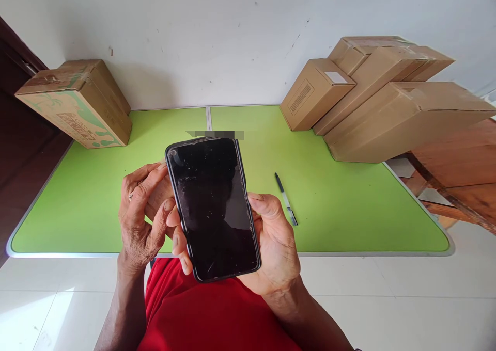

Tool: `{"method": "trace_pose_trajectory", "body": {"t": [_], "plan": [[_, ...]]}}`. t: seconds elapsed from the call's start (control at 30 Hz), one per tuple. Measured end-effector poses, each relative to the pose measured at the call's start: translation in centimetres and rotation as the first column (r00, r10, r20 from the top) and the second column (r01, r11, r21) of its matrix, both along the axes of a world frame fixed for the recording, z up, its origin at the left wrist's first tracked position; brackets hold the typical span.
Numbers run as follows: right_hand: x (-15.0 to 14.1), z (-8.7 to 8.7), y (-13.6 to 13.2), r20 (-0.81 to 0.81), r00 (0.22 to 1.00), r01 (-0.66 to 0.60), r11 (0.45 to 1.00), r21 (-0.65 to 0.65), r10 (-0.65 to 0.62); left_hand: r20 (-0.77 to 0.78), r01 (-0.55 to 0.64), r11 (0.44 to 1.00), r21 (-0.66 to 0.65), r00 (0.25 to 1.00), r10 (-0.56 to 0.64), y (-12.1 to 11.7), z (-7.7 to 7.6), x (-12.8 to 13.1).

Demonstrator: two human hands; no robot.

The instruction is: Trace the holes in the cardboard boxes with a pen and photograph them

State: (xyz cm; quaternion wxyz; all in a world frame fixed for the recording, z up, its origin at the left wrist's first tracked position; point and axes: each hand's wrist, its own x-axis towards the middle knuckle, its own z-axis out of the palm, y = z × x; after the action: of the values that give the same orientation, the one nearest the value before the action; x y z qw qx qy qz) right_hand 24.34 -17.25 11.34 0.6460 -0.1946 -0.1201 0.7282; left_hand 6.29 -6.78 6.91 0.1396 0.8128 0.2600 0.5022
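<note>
A smartphone (213, 211) in a dark case is held up over the front of the green table, its black screen facing me. Dust or scratches speckle the glass, and reflections show on it. My right hand (277, 242) is closed round the phone from beneath, thumb along the right edge and fingertips wrapping the lower left edge. At the upper left edge, my left hand (141, 214), with a ring on one finger, has its fingers bent against the phone. Some left fingertips are hidden behind it. A dark-capped pen (285, 198) lies on the table to the right.
The green table (360, 211) has a metal rim and stands against a white wall. At its left end is a printed cardboard box (77, 103). Several brown cardboard boxes (406, 118) stand at the right end, near wooden furniture (457, 155).
</note>
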Motion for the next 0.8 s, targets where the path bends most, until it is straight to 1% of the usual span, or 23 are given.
{"method": "trace_pose_trajectory", "body": {"t": [0.17,0.33,0.47,0.6,0.7,0.8], "plan": [[0.12,-0.43,-0.16,-0.036,0.999,0.000,1.000,0.001,0.000,-0.005,0.005,1.000,-0.009,1.000,-0.005,-0.08,0.15,-0.06],[0.09,-0.66,-0.19,-0.055,0.998,0.026,0.998,-0.054,-0.029,-0.012,-0.036,0.999,-0.002,0.999,0.036,-0.01,-0.15,-0.36],[0.13,-0.54,-0.03,-0.063,0.998,0.003,1.000,-0.029,-0.005,-0.011,-0.020,1.000,0.003,1.000,0.020,0.01,-0.18,-0.31],[0.19,-0.23,0.00,-0.034,0.999,0.003,1.000,-0.008,-0.003,-0.003,-0.036,0.999,-0.017,0.999,0.036,-0.09,-0.21,-0.18],[0.17,-0.09,-0.07,0.010,1.000,-0.008,1.000,-0.017,0.008,-0.003,-0.044,0.999,-0.023,0.999,0.044,-0.08,-0.30,-0.17],[0.10,-0.15,-0.08,-0.003,1.000,-0.017,1.000,-0.023,0.017,-0.004,-0.034,0.999,-0.007,0.999,0.034,0.00,-0.30,-0.20]]}}
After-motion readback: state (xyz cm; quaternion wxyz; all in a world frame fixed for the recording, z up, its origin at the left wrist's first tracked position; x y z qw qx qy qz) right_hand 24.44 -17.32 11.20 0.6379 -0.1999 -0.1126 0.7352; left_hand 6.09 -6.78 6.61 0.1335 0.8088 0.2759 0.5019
